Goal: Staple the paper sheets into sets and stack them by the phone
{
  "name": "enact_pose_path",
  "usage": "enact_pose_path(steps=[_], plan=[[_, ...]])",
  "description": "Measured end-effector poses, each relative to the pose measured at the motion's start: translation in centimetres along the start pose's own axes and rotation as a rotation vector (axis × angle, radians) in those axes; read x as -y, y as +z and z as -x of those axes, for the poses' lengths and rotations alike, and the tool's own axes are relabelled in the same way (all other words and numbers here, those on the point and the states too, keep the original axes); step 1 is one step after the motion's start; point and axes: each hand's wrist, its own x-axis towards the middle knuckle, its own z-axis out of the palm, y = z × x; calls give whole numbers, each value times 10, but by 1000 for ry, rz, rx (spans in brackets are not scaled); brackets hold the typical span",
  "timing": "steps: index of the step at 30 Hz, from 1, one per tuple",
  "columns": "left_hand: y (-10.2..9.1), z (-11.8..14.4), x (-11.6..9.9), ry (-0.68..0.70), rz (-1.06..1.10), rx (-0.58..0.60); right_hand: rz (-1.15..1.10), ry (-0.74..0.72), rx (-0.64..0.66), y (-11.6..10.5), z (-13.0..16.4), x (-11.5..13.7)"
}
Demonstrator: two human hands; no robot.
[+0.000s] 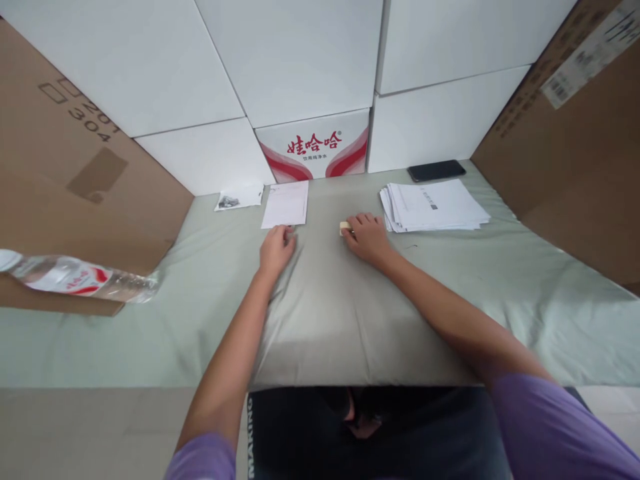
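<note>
Your right hand point(367, 235) is partly closed around a small block point(344, 228), which pokes out past the fingertips on the left, away from the paper stack point(440, 207). Your left hand point(277, 249) curls beside a sheet point(286, 204); I cannot tell whether it holds anything.

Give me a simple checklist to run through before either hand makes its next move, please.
1. Right hand has the pale block: ok, thumb and fingers are at its end.
2. Left hand is clear of the single sheet: cannot tell; it is right by the near edge, and contact is unclear.
3. Paper stack is squared up: not ok, its edges are uneven.
4. Phone is away from both hands: ok, it lies beyond the stack.
5. Bottle is out of the way: ok, it is far to the left.
</note>
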Motion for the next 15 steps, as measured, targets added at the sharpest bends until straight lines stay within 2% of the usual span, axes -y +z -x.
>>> enact_pose_path(steps=[5,8,10,15], plan=[[3,-37,7,184,-184,112,13,-7,-24,3,0,-4],[8,-53,1,217,-218,177,9,-10,-20,3,-1,-4],[12,-56,-5,193,-260,167,3,-10,-12,4,-1,-4],[21,-53,-8,99,-296,40,1,-2,-4,4,-1,-4]])
